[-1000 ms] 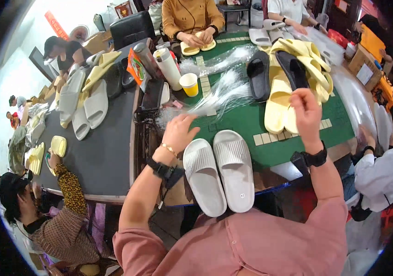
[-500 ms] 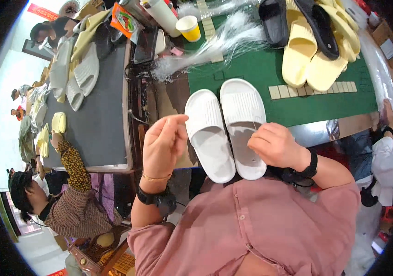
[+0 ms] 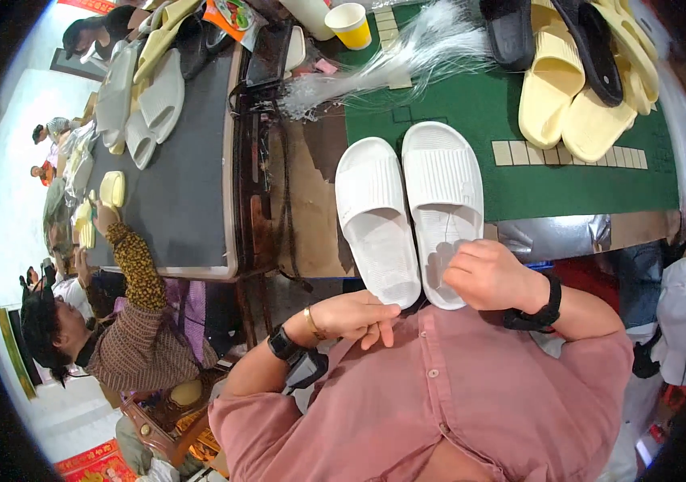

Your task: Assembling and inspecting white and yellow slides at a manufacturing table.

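Two white slippers lie side by side, toes away from me, on the near edge of the table [image 3: 584,193], which has a green mat. My left hand [image 3: 355,315] curls its fingers under the heel of the left white slipper [image 3: 375,217]. Over the heel of the right white slipper [image 3: 443,185], my right hand [image 3: 487,277] is closed. Something thin and clear shows at its fingertips. Both wrists wear black bands.
Pale yellow slippers [image 3: 568,88] and black slippers [image 3: 592,40] are piled at the far right. A bundle of clear plastic strands [image 3: 391,64] and a yellow paper cup [image 3: 352,24] lie beyond. A person in a patterned sleeve [image 3: 138,273] works at the grey table [image 3: 190,177] on the left.
Both hands have drawn back toward my body, from the table top to the slippers' heels. The white pair now sits closer to me at the table edge.
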The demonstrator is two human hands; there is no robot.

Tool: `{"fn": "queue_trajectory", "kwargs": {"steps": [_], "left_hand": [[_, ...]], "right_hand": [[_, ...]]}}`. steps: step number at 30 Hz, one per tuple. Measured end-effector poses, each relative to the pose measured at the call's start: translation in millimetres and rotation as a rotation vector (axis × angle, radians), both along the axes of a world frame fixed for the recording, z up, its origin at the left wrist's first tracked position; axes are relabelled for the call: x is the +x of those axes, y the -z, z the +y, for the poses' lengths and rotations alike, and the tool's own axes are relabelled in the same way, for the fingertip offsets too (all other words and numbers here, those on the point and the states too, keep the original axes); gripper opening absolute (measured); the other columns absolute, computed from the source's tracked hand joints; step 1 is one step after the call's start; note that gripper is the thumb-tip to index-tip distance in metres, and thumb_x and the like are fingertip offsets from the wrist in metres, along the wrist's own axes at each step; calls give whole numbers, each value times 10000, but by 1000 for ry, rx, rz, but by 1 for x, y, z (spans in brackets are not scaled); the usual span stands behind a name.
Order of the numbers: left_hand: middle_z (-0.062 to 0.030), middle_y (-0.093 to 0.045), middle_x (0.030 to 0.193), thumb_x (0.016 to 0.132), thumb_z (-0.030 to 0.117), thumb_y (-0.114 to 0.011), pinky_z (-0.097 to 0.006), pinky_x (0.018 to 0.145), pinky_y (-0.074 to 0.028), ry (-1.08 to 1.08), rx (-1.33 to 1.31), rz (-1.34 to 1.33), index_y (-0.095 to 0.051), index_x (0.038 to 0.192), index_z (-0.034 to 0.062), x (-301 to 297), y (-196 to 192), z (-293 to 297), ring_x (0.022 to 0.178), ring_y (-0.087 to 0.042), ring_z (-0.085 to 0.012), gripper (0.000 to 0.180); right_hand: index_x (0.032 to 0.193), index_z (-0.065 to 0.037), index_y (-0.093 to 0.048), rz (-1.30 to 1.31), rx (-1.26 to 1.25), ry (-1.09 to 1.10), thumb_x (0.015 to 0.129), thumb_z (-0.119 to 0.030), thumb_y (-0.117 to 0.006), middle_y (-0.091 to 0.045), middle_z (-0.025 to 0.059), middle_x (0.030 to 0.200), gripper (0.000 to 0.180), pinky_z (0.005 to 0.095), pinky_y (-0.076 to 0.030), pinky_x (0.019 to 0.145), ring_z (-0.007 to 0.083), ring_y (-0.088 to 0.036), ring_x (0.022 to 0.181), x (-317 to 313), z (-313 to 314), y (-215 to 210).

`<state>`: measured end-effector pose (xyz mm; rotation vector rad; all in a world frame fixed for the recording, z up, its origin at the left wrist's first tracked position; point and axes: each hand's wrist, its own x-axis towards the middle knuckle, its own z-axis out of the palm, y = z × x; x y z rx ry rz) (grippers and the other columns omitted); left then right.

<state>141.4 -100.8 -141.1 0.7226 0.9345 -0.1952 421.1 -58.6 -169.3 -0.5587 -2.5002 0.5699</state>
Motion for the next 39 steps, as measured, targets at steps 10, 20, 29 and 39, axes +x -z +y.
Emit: {"fn": "queue_trajectory", "kwargs": {"steps": [10, 20, 29, 39], "left_hand": [[-80, -575, 604, 1002, 485, -423, -230, 351, -235, -331, 271, 197, -670, 977, -58, 8, -1, 52, 387, -333, -55, 597], [-113, -603, 573, 956, 488, -511, -340, 555, -488, -193, 879, 527, -654, 715, -42, 2, 4, 38, 547, -628, -224, 599], [-90, -616, 699, 811, 265, -757, -329, 572, -506, -121, 1384, 362, -634, 1024, 46, 11, 3, 13, 592, -626, -194, 330], [-46, -549, 729, 743, 93, -665, -321, 564, -506, 207, 1936, 559, -635, 893, 106, 15, 27, 24, 646, -607, -207, 154]], "right_hand": [[1018, -26, -611, 146, 26, 287, 722, 34, -620, -606, 143, 1070, 302, 386, -533, 744, 311, -633, 895, -6, 7, -16], [987, -84, -635, 14, 30, 253, 714, -157, -728, -496, 42, 740, 297, 359, -435, 596, 226, -540, 684, -3, -8, -12], [824, -81, -594, -95, 96, 249, 721, -107, -668, -504, 36, 698, 129, 349, -449, 591, 218, -557, 672, -9, -5, 8], [1012, -29, -628, -5, 73, 425, 729, -56, -649, -611, 110, 973, 286, 369, -509, 733, 275, -598, 800, -28, 4, -7]]}}
